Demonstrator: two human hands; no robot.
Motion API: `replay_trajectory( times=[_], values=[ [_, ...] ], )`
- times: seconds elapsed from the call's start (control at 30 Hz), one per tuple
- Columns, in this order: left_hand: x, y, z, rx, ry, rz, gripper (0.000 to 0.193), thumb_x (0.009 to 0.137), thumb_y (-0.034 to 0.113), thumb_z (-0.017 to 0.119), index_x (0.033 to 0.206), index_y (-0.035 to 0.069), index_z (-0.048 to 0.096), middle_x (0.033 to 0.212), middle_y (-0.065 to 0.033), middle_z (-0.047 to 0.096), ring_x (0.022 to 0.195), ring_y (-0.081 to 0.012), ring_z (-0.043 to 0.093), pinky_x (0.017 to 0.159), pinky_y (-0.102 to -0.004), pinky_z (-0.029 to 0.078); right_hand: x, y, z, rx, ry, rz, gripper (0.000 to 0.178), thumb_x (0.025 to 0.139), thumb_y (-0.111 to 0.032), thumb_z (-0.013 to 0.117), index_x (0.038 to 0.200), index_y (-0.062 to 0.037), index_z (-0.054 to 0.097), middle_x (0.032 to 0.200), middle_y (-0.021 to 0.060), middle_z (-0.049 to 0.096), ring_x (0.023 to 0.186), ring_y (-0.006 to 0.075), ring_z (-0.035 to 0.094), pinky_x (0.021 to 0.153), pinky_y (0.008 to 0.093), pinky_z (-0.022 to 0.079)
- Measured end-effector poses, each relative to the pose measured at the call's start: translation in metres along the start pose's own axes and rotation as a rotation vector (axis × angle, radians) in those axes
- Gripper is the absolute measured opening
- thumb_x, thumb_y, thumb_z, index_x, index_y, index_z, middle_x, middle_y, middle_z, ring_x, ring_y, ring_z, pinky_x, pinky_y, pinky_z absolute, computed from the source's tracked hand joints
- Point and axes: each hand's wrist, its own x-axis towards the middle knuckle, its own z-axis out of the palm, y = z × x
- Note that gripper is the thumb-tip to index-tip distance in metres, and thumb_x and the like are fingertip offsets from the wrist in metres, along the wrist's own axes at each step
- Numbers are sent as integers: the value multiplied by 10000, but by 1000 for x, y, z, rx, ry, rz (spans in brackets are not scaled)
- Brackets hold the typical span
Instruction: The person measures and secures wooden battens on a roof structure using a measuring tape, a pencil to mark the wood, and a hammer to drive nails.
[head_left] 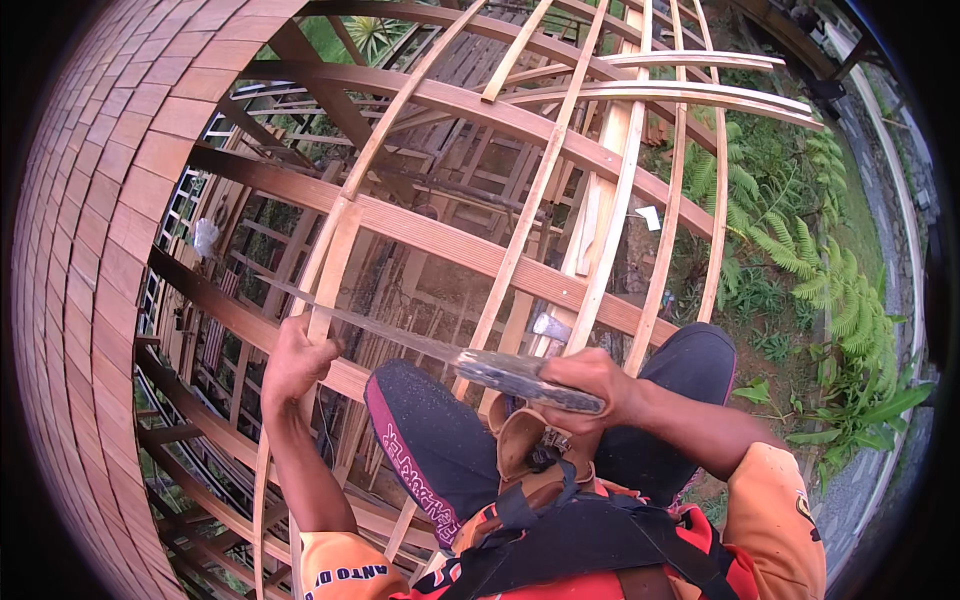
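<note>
My right hand (592, 392) is closed around the handle of a handsaw (525, 378). Its long thin blade stretches left across a pale wooden batten (341, 245). My left hand (300, 358) grips that batten just below the blade, its fingers partly hidden behind the wood. Between my knees hangs a brown leather tool pouch (518, 440) at my waist. Near my right knee shows a metal tool head (551, 327), perhaps a hammer or hatchet; the rest of it is hidden.
Dark rafters (450, 248) cross under several thin battens (530, 215), with open gaps down to a lower level. Wooden shingles (110, 230) cover the roof at left. Loose strips (690, 92) lie across the far battens. Ferns (800, 250) grow below at right.
</note>
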Motion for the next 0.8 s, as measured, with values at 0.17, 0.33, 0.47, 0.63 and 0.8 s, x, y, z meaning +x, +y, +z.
replay_trajectory(
  times=[0.17, 0.33, 0.47, 0.63, 0.8],
  values=[
    [19, 18, 28, 51, -74, 46, 104, 746, 87, 641, 744, -3, 589, 599, 30, 490, 505, -62, 457, 442, -267, 343, 13, 1, 10, -55, 93, 20, 140, 781, -59, 729, 825, -18, 603, 675, 114, 589, 566, 295, 636, 520, 371, 483],
    [14, 6, 23, -7, -69, 9, 83, 737, 54, 639, 783, -13, 620, 598, 22, 514, 491, -70, 469, 436, -260, 358, 28, 2, 14, -48, 29, -28, 145, 803, -62, 704, 873, -25, 583, 709, 138, 590, 626, 338, 654, 578, 414, 515],
    [10, 2, 11, -48, -94, 17, 72, 765, 48, 643, 807, -1, 613, 616, 24, 520, 484, -59, 459, 431, -243, 354, -31, -14, -7, -46, 4, 44, 150, 773, -76, 724, 862, -50, 607, 652, 135, 604, 615, 333, 675, 603, 440, 542],
    [-7, 1, 78, 105, -190, 107, 129, 772, 99, 676, 787, -2, 598, 674, -18, 570, 588, -83, 490, 543, -292, 420, -15, -17, 15, -150, 127, 66, 215, 754, -109, 780, 868, -26, 618, 673, 138, 607, 579, 313, 648, 560, 399, 512],
    [-16, -20, 19, 194, 82, -56, 149, 755, 72, 697, 805, -41, 613, 652, -81, 600, 611, -158, 565, 585, -337, 466, -35, -36, -34, -324, 290, 100, 208, 736, -67, 784, 855, -18, 621, 686, 92, 616, 547, 243, 648, 509, 334, 493]
  ],
)
